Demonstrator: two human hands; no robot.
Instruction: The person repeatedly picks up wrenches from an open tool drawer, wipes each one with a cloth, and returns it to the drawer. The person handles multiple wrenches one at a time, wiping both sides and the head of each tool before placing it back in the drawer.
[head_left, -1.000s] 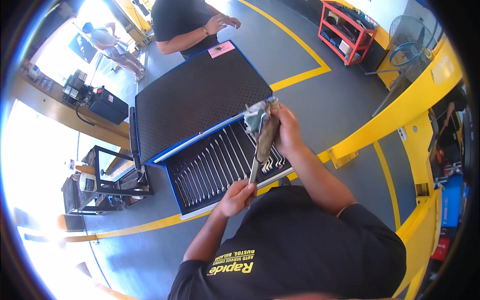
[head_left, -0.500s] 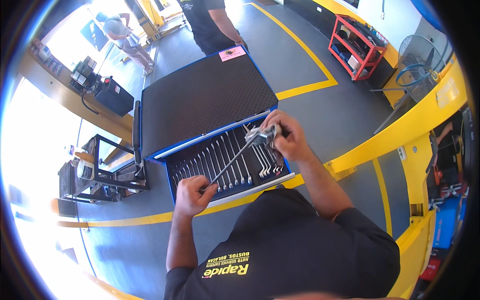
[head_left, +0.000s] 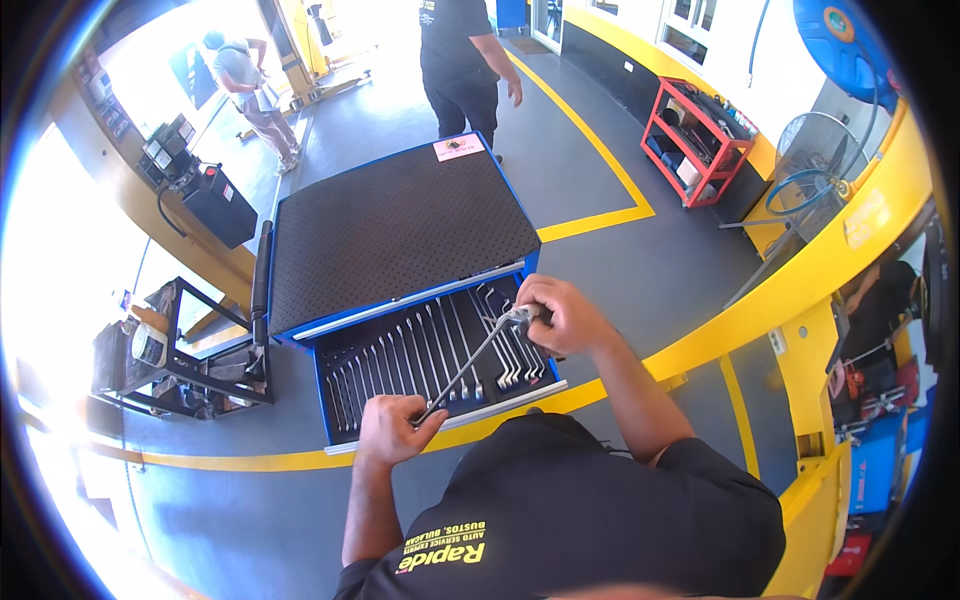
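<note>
Grey workshop floor, blue tool cabinet (head_left: 400, 225) with open drawer (head_left: 420, 360). Left hand (head_left: 393, 428) and right hand (head_left: 558, 315) grip opposite ends of a long wrench (head_left: 468, 364) above it; it looks stiff, heavy, smooth steel.

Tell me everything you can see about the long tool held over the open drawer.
The tool is a long, thin, shiny metal bar, like a ratchet handle or breaker bar. It slants over the open drawer of wrenches. The left hand grips its dark lower end near the drawer's front edge. The right hand closes around its upper end, where a bulkier metal head shows. What kind of head it is cannot be told. It hangs above the wrenches, apparently touching only the hands.
</note>
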